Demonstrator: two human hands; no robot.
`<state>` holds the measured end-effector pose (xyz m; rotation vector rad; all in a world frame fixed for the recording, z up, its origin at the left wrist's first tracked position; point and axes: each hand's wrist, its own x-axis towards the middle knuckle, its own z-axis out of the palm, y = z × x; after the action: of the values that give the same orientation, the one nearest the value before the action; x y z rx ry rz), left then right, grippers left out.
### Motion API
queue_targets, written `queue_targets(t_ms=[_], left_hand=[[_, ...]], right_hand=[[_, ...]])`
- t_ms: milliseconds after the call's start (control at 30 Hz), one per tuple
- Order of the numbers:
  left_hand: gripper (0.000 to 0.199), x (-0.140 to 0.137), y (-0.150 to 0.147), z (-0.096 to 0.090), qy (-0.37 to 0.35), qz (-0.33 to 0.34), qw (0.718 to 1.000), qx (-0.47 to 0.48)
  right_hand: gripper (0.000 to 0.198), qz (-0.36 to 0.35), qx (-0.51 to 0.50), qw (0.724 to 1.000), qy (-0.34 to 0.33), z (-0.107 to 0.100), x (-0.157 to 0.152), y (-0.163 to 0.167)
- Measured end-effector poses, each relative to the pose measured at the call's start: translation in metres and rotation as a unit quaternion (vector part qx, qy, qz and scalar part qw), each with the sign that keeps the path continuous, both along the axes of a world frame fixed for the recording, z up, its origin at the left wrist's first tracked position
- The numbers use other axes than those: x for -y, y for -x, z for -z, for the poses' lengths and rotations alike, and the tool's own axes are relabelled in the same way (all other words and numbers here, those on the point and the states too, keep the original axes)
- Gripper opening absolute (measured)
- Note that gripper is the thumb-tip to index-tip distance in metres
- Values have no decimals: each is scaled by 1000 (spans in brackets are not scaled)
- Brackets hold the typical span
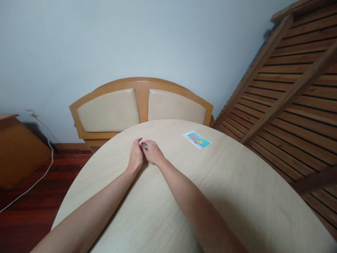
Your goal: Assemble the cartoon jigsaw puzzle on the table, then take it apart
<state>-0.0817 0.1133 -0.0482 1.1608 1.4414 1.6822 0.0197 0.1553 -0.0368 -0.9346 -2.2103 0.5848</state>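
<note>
My left hand [136, 154] rests on its edge on the round table [168, 211], fingers held together and cupped inward. Against it, my right hand [153, 151] curls over with its fingertips close to the left palm. Between the two hands shows a bit of a small patterned thing [145, 147], teal, dark and white. Most of it is hidden by the fingers, so I cannot tell whether it is one piece or a stack. A picture card [198, 140] with colourful cartoon figures on turquoise lies flat on the table, to the right of my hands.
Behind the table stands a wooden headboard [142, 105] with two cream panels, against a pale wall [158, 38]. A slatted wooden frame [284, 95] leans at the right. On the left are a wooden cabinet [21, 151] and a white cable [50, 165] trailing over the reddish floor [34, 211].
</note>
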Motion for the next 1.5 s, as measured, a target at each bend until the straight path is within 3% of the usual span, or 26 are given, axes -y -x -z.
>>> queue_targets(t_ms=[133,200,333,400,467,567,667,767,933,1167,1333,1500], left_hand=[[50,8,-13,-2,-4,-14,990,-141],[61,15,-21,-2,16,-6,967,-254],[79,25,-31,-1,102,-7,837,-538],[73,24,-32,-1,129,-14,799,-587],[63,22,-32,-2,140,-22,783,-605],[48,16,-32,-3,138,-30,779,-610],[42,12,-31,-1,128,-38,783,-607],[38,11,-30,1,115,-44,788,-603],[34,11,-28,1,84,-44,791,-604],[33,18,-35,-4,-54,-32,794,-604],[34,31,-57,-12,-141,75,798,-582],[48,39,-66,-7,-145,234,748,-604]], right_hand=[[39,10,-104,993,59,8,-11,-26],[38,25,-153,983,101,12,-14,-48],[40,42,-161,980,112,17,-10,-93],[38,54,-137,985,85,14,-4,-116],[36,92,-54,994,16,8,2,-140],[36,230,87,967,-61,0,12,-175],[45,320,197,926,-42,-3,16,-205],[44,284,267,921,-12,-2,11,-228],[44,172,249,952,-32,1,-7,-253],[48,136,219,965,-48,8,-22,-267],[53,124,229,964,-47,8,-29,-263],[64,128,243,960,-56,7,-30,-253]])
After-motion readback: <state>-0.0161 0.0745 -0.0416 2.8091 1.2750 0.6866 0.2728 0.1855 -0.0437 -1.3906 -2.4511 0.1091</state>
